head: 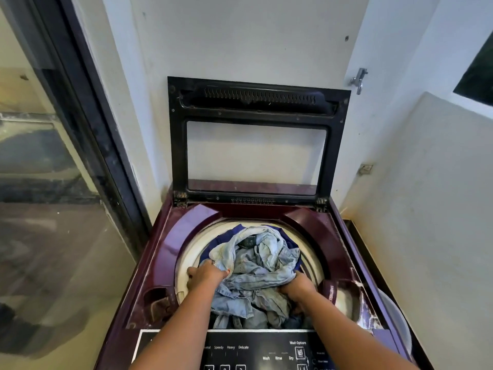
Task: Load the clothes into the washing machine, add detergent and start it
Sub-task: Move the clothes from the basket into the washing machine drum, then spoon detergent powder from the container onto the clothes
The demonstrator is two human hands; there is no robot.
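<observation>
- Control panel [266, 351]: flat glossy black, white lettering, on the washing machine's [165, 249] near edge.
- Left hand [206, 275], right hand [296, 285]: forearms reach forward and down, fingers curled, gripping the clothes [256, 265].
- Clothes: crumpled pale denim over dark blue cloth, heaped in the round drum, long axis near-to-far.
- Lid [256, 102]: black frame, upright.

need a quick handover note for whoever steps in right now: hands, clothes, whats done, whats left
Left hand: grips the left edge of the clothes.
Right hand: fingers dug into the right side of the same pile.
Clothes: pale denim over dark blue fabric, heaped in the drum up to its rim.
Lid: upright and open.
Done: clothes are in the machine.
Left: push the pile down, fill the detergent tray (no detergent bottle in view), close the lid, start from the control panel.
</observation>
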